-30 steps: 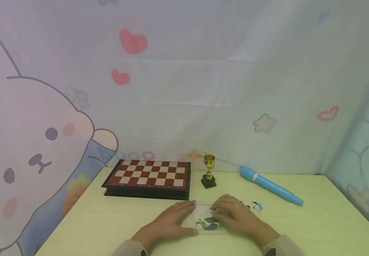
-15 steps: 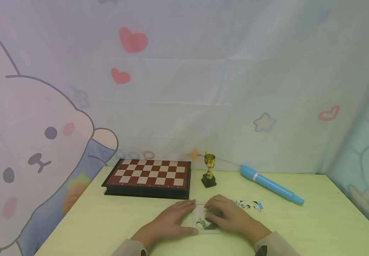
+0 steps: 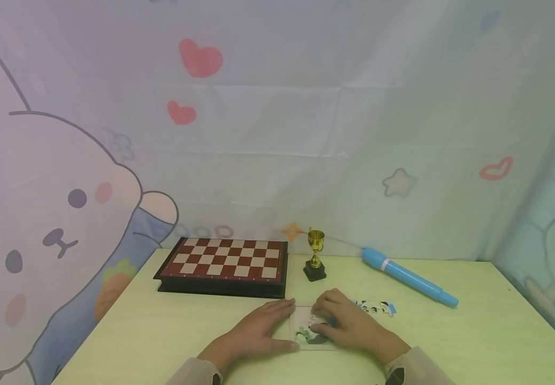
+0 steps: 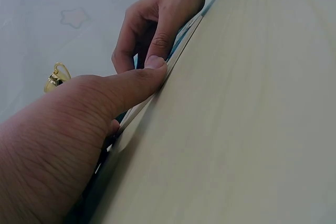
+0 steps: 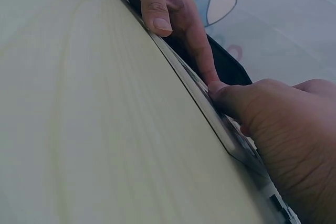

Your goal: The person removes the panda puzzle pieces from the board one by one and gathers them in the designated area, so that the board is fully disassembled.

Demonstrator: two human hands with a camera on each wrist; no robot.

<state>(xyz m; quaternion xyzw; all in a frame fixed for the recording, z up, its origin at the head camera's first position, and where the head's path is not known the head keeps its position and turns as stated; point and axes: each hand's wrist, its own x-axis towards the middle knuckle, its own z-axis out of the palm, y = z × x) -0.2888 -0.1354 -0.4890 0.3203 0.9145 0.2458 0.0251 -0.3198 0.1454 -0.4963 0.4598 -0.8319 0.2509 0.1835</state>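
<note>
A flat jigsaw tray (image 3: 293, 329) with a pale rim lies on the table in the head view, bearing panda puzzle pieces (image 3: 303, 337) in green, black and white. My left hand (image 3: 258, 331) lies along its left side, fingers extended at the far corner and thumb at the near one. Over the tray's right half, my right hand (image 3: 347, 323) bends its fingers and thumb around a dark and blue puzzle piece (image 3: 333, 322), largely hidden by the hand. In the right wrist view the right thumb (image 5: 218, 90) meets the tray's surface, close to a left fingertip.
More panda puzzle pieces (image 3: 378, 308) lie beyond the right hand. A red and white chessboard box (image 3: 224, 267) stands at the back left. Beside it are a small gold trophy (image 3: 315, 254) and a thick blue pen (image 3: 407, 276). A printed cloth (image 3: 277, 133) hangs behind the table.
My right hand has shifted left over the tray, uncovering more of the loose pieces behind it, and its fingers have moved slightly since. The left hand has stayed in place.
</note>
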